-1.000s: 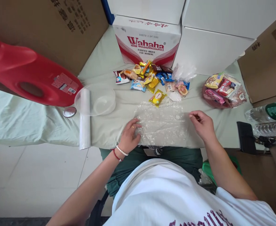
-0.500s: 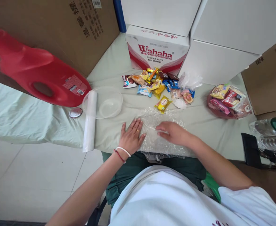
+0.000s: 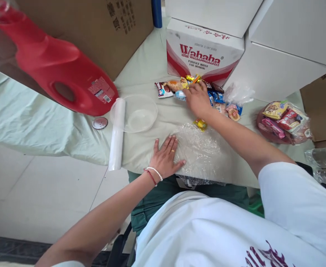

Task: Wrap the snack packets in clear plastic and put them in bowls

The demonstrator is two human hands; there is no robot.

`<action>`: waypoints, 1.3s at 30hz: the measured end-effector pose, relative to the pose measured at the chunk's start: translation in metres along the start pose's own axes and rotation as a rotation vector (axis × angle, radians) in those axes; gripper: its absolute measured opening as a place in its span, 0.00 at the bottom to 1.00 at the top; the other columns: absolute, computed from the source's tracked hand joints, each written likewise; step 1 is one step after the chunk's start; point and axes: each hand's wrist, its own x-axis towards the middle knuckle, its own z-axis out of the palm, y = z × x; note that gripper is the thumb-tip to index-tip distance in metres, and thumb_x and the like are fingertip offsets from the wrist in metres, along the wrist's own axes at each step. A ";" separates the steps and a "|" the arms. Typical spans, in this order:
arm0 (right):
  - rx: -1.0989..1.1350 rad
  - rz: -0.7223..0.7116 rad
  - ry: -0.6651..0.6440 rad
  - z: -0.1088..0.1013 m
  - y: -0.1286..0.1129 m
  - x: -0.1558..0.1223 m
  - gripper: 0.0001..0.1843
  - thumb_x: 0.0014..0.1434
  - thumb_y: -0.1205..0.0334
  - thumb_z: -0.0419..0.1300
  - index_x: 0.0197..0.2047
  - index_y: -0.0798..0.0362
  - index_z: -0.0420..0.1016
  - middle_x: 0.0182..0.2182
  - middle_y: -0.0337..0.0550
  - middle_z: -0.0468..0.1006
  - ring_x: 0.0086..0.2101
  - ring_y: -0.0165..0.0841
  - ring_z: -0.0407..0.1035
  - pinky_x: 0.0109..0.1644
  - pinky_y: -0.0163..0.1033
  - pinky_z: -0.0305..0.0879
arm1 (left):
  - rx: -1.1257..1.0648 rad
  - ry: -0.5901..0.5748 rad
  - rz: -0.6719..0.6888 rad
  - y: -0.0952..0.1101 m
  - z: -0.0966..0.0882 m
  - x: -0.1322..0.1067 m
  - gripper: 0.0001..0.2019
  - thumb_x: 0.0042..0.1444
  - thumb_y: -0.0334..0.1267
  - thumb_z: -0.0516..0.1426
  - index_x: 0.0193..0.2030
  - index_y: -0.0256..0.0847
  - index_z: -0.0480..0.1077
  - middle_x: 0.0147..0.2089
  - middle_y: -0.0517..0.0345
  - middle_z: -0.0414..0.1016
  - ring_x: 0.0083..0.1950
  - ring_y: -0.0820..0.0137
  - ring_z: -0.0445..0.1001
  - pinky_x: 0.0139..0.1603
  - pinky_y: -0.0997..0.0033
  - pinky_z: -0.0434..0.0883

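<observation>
The clear plastic film (image 3: 204, 148) lies spread, slightly wrinkled, on the cloth-covered desk (image 3: 137, 148), its near edge hanging over. At its left edge the left hand (image 3: 165, 159) rests flat, fingers spread, grasping nothing. Beyond its far edge the right hand (image 3: 198, 98) reaches into the snack packets (image 3: 175, 85), fingers curled down; whether it grips one, I cannot tell. A yellow packet (image 3: 200, 124) lies at the film's far edge. Left of the film are a clear bowl (image 3: 139, 118) and a white roll (image 3: 116, 137); well to its right, a reddish bowl (image 3: 266, 135) of packets. The work looks early: film laid out, no snack in its middle, none wrapped in it.
</observation>
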 end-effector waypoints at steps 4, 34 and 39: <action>0.348 0.049 -0.083 -0.048 0.004 -0.059 0.20 0.71 0.52 0.54 0.57 0.55 0.76 0.48 0.51 0.80 0.51 0.46 0.71 0.58 0.54 0.66 | -0.003 0.010 0.003 -0.001 0.000 0.000 0.43 0.65 0.61 0.51 0.79 0.35 0.50 0.80 0.35 0.49 0.80 0.47 0.50 0.78 0.33 0.31; 0.241 -0.082 -0.228 -0.003 -0.027 -0.226 0.30 0.65 0.60 0.63 0.69 0.51 0.68 0.62 0.58 0.71 0.67 0.53 0.55 0.71 0.66 0.50 | 0.051 -0.040 -0.045 -0.007 0.002 -0.007 0.35 0.72 0.54 0.40 0.80 0.39 0.45 0.80 0.38 0.48 0.80 0.51 0.52 0.76 0.30 0.37; 0.344 -0.060 -0.103 -0.015 -0.018 -0.254 0.31 0.69 0.53 0.61 0.73 0.47 0.62 0.68 0.57 0.65 0.68 0.49 0.56 0.71 0.64 0.56 | 0.008 0.017 -0.053 -0.010 0.002 -0.010 0.31 0.72 0.47 0.44 0.78 0.42 0.51 0.80 0.41 0.51 0.79 0.54 0.55 0.77 0.35 0.43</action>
